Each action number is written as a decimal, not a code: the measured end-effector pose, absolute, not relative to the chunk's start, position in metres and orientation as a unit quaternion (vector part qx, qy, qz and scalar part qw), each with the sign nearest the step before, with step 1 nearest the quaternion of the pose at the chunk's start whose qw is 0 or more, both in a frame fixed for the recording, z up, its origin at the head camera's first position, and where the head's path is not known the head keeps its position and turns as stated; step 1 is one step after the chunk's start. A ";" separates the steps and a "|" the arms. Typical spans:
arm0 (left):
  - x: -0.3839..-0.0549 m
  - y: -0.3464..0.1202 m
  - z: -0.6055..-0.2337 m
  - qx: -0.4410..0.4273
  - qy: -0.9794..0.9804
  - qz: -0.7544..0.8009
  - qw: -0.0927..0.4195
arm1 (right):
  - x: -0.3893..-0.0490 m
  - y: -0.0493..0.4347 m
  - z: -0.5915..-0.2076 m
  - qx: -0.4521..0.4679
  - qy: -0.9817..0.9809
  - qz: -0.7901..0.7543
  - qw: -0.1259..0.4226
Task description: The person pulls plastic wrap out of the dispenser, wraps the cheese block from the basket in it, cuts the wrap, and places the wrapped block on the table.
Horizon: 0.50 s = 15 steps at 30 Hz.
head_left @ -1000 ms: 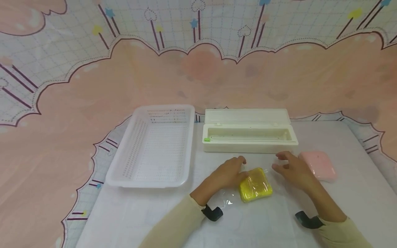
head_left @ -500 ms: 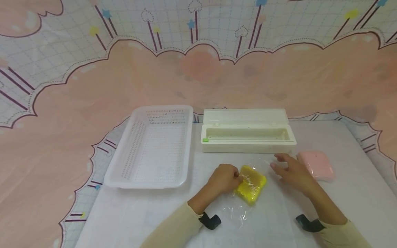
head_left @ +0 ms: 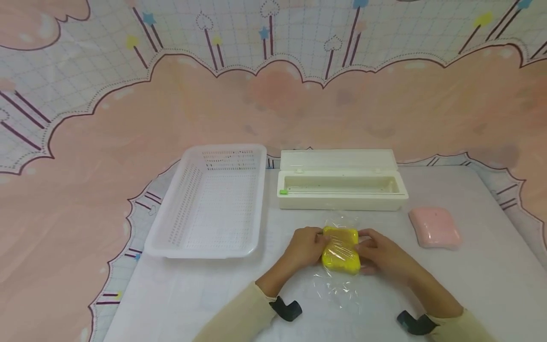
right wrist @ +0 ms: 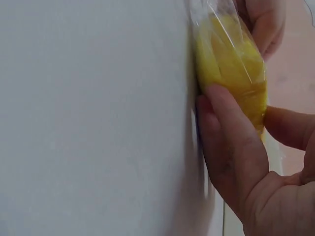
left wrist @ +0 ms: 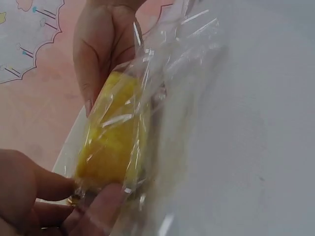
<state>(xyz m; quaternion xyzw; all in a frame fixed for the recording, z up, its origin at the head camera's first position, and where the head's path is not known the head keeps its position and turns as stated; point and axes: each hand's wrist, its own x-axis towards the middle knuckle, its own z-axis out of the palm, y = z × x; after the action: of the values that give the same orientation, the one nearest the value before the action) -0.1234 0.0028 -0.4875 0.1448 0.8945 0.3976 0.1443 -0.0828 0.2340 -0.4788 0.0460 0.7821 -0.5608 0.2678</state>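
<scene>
A yellow rounded-square block (head_left: 341, 261) lies at the table's front middle, covered in clear cling film (head_left: 339, 290) with loose film trailing above and below it. At its left side my left hand (head_left: 305, 247) holds the edge between thumb and fingers. My right hand (head_left: 384, 252) grips the opposite edge, thumb on one face and fingers around the side. The left wrist view shows wrinkled film over the yellow block (left wrist: 110, 142). From the right wrist, my right hand's fingers (right wrist: 236, 132) press against the wrapped block; its underside is hidden.
Behind the hands stands a white cling film dispenser (head_left: 342, 204), lid raised, with a green slider (head_left: 283, 192) on its front rail. A similar pink block (head_left: 436, 228) lies to the right. On the left is a white perforated basket (head_left: 201, 253).
My right hand has come in from the right and taken hold of the yellow block. The block has shifted left and turned straighter, while my left hand has closed on its left edge.
</scene>
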 end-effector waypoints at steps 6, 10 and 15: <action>-0.122 -0.001 -0.489 0.122 0.895 0.416 0.109 | -0.085 0.221 -0.477 0.037 0.772 -0.580 0.257; -0.118 -0.004 -0.486 0.118 0.898 0.415 0.090 | -0.087 0.215 -0.478 0.043 0.767 -0.592 0.244; -0.116 -0.008 -0.487 0.096 0.880 0.455 0.099 | -0.090 0.210 -0.480 0.053 0.756 -0.605 0.243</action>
<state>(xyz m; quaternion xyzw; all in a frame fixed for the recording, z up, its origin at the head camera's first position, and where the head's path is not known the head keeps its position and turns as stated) -0.1158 -0.0079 -0.4869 0.0957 0.8799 0.4548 0.0991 -0.0902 0.2105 -0.4797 0.0532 0.7560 -0.6054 0.2433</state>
